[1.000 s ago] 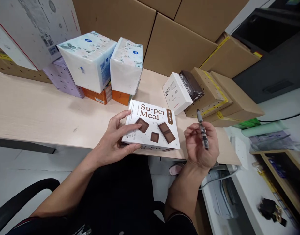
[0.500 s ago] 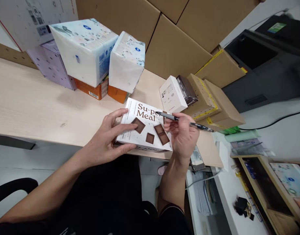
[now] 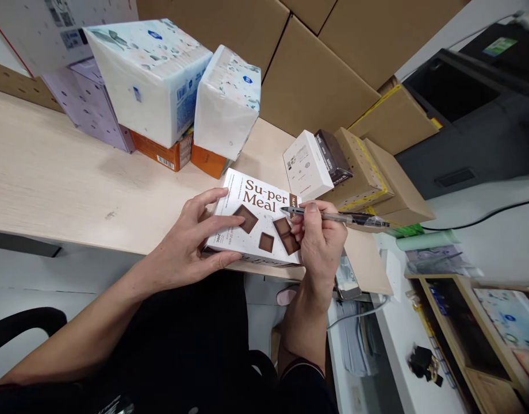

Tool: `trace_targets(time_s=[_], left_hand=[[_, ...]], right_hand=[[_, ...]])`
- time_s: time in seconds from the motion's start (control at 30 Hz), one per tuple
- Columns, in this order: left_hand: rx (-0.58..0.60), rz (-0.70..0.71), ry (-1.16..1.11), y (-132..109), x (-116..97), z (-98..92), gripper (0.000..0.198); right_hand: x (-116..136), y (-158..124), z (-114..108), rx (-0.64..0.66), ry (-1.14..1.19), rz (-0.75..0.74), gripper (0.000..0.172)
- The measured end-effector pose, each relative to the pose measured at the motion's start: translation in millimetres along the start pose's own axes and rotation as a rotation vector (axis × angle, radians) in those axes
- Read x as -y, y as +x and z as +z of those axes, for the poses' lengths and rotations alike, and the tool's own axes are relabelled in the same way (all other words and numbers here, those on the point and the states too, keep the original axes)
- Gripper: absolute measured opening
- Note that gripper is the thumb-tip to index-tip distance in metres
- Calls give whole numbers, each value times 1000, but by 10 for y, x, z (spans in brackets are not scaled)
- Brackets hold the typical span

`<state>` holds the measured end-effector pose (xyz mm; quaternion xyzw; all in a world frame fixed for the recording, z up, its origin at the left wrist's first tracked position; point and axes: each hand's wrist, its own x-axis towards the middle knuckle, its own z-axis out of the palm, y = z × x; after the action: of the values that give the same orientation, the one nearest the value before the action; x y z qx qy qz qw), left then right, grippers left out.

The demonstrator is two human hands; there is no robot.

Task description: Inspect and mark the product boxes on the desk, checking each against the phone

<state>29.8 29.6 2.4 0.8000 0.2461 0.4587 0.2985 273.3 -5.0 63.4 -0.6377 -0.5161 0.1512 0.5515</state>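
A white Su-per Meal box (image 3: 267, 221) with printed chocolate squares lies at the table's front edge. My left hand (image 3: 198, 236) holds its left end, with the thumb at the front edge and the index finger stretched over the top face. Between the fingers and thumb of my right hand (image 3: 320, 241) is a grey and black pen (image 3: 348, 218). Its tip points left, just under the printed title; whether it touches the box I cannot tell. The right hand is over the box's right end.
Two tissue packs (image 3: 148, 86) stand on orange boxes (image 3: 156, 150), beside a lilac box (image 3: 89, 106). To the right are a white box (image 3: 306, 164), a dark brown box (image 3: 333, 155) and cardboard boxes (image 3: 359, 169). Large cartons (image 3: 311, 80) line the back.
My right hand has lowered the pen, and its tip now lies slightly right of and below its former spot over the title. The left hand stays on the box. The view has shifted slightly.
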Motion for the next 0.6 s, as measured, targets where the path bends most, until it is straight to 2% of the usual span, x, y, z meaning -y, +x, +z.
trace_targets(time_s=[0.17,0.6], left_hand=[[15,9,42,-2,-18,-4,51],[15,-5,45,-6,-25,0,48]], right_hand=[[-1,8,3,55,-18,-58,33],[-5,17,2,49,-39,-44,31]])
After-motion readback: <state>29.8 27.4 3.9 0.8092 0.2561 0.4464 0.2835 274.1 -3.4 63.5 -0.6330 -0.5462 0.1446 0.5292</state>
